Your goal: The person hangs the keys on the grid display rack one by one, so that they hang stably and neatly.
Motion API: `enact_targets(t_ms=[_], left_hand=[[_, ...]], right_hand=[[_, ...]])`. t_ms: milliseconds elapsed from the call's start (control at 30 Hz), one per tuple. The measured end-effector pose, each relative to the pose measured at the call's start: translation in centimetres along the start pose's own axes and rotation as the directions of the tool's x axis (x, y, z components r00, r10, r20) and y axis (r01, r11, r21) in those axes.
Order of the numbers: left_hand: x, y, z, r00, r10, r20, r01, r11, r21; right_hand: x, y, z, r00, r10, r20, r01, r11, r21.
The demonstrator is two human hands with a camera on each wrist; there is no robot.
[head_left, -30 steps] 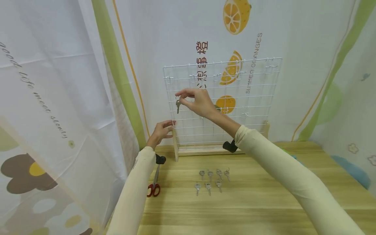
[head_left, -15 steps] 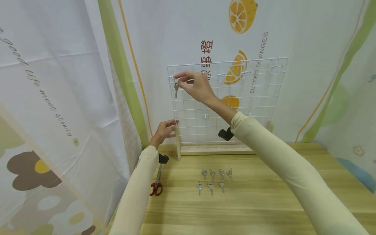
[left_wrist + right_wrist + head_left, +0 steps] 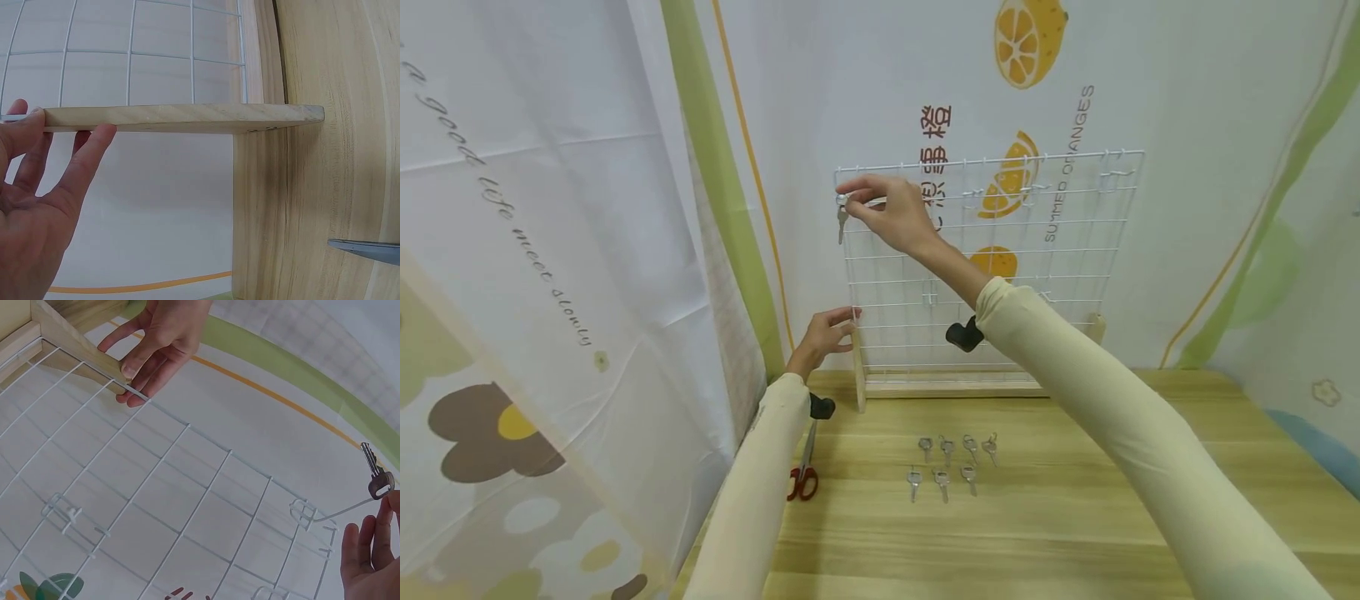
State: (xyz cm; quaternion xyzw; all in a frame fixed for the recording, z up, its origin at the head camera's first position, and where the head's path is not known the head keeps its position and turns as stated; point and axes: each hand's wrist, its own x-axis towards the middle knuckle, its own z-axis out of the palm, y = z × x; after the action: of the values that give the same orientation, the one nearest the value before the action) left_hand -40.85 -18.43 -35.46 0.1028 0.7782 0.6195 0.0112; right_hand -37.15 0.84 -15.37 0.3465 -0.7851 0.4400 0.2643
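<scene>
My right hand [image 3: 895, 212] is up at the top left corner of the white wire grid [image 3: 985, 283], pinching a key [image 3: 842, 223] by its ring end. In the right wrist view, the key [image 3: 380, 478] is at the tip of a white wire hook [image 3: 344, 510], right by the fingertips; the ring is mostly hidden. Lower on that side, my left hand [image 3: 823, 335] grips the grid's edge where it meets the wooden side post [image 3: 187, 117]. Its thumb and fingers lie on opposite sides of the post in the left wrist view.
Several keys [image 3: 942, 479] lie in two rows on the wooden table [image 3: 1037, 533]. Red-handled scissors [image 3: 805, 482] rest beside the left forearm. More hooks [image 3: 1116, 177] hang on the grid. A printed curtain [image 3: 880, 83] stands behind.
My right hand has risen with the key from below the upper left hook to that hook, then shifted slightly left against the grid. The left hand keeps its grip on the post.
</scene>
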Motion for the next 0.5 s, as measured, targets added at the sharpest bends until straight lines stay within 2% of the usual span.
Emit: enact_targets(t_ms=[500], left_hand=[[-0.2, 0.2, 0.0, 1.0, -0.006, 0.002, 0.006, 1.0, -0.006]], right_hand=[[0.8, 0.8, 1.5, 0.995, 0.1, 0.004, -0.1, 0.995, -0.032]])
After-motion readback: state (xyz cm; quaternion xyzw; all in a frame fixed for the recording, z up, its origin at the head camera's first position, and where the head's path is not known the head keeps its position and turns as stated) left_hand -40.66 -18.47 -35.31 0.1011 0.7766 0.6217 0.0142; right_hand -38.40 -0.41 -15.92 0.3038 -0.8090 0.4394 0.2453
